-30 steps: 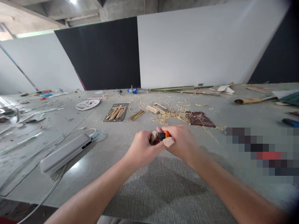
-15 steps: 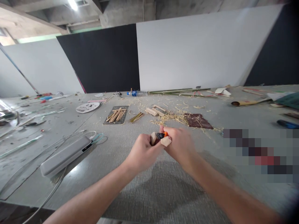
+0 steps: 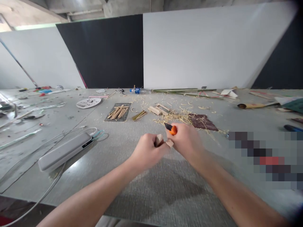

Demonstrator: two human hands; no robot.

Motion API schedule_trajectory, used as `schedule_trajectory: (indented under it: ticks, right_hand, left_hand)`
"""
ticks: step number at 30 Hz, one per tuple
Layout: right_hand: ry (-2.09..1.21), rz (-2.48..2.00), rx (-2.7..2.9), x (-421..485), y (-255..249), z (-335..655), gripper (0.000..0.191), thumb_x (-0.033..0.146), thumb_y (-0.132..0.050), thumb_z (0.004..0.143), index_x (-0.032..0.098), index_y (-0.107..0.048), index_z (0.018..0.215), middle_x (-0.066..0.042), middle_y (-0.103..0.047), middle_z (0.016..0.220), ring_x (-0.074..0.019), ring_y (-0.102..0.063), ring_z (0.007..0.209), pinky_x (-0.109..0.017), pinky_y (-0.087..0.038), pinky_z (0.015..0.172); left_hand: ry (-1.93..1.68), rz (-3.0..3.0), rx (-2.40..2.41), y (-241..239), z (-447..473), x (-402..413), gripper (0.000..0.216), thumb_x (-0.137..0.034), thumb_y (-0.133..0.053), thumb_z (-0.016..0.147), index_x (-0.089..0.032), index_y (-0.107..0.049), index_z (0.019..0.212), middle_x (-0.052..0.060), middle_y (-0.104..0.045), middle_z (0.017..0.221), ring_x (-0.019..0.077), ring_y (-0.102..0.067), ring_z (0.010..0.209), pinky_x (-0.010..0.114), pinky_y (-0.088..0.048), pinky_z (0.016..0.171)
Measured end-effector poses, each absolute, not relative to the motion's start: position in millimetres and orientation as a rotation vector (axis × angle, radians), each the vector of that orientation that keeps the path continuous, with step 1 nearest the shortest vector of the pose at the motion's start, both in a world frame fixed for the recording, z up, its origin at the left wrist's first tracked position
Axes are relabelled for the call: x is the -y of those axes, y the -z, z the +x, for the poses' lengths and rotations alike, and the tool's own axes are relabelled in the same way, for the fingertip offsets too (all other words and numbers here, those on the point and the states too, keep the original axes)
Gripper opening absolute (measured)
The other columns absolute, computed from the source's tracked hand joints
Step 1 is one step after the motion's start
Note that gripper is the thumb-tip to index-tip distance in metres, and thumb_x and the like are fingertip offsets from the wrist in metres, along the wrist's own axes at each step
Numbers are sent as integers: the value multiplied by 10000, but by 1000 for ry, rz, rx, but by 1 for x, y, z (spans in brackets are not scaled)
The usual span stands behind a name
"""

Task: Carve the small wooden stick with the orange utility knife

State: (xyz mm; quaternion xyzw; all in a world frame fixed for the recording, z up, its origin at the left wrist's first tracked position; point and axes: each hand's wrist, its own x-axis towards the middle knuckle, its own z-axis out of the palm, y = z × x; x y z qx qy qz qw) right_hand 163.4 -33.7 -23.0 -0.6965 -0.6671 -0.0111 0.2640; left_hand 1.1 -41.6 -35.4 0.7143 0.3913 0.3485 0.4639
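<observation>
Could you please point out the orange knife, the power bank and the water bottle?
Orange knife (image 3: 173, 129), head view, orange handle.
Power bank (image 3: 63, 151), head view, middle of top face.
Water bottle (image 3: 138, 90), head view, blue label.

Your left hand (image 3: 146, 151) grips a pale piece of wood (image 3: 159, 139), matt and raw, with a cut face showing bare grain. In your right hand (image 3: 187, 142) sits a knife (image 3: 171, 128) with an orange and black plastic handle, smooth and slightly glossy. The counter (image 3: 165, 189) under you looks like grey cloth or felt, matt and finely ribbed. Beside you lies a grey power bank (image 3: 65, 151) in smooth plastic with a soft sheen. Farther off, dry straw-coloured wood shavings (image 3: 172, 117) lie loose beside a dark brown, rough-looking sheet (image 3: 203, 121).
</observation>
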Motion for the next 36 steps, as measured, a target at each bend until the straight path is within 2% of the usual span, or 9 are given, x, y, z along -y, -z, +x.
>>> schedule_trajectory:
  ticks: [10,19,25,30,36]
  right_hand:
    - [-145,-1564,1988,34,34,163,268,237,-558,729,225,-315,615,48,-381,545,-119,-265,566,-287,-199,543]
    - [-167,-1432,1976,37,33,164,339,323,-560,788,227,-313,576,50,-355,520,-118,-237,560,-295,-197,539]
    - [-41,-1437,2048,40,26,164,317,383,-492,834,229,-362,590,31,-413,524,-123,-268,542,-299,-215,557]
    - [30,-1537,2092,41,22,164,216,383,-482,767,226,-466,620,-18,-561,592,-140,-371,559,-299,-226,567]
    - [40,-1588,2097,40,22,164,212,392,-500,760,219,-514,637,-21,-589,626,-149,-396,592,-304,-212,581]
  left_hand:
    - [-894,1908,-983,32,-4,41,517,-426,-667,854,-210,-262,616,-71,-240,591,106,-212,592,278,-170,509]
    - [-932,1964,-1034,29,-6,40,546,-466,-718,809,-203,-292,590,-76,-258,583,104,-211,599,273,-171,514]
    - [-957,1988,-1083,30,-6,39,540,-518,-701,808,-206,-318,590,-75,-291,571,102,-230,587,265,-180,513]
    - [-964,1980,-1089,29,-7,39,533,-495,-717,795,-211,-314,591,-77,-300,562,101,-240,580,263,-185,508]
    - [-947,1987,-1081,30,-8,37,514,-444,-745,780,-203,-329,600,-77,-319,565,97,-255,576,258,-188,506]
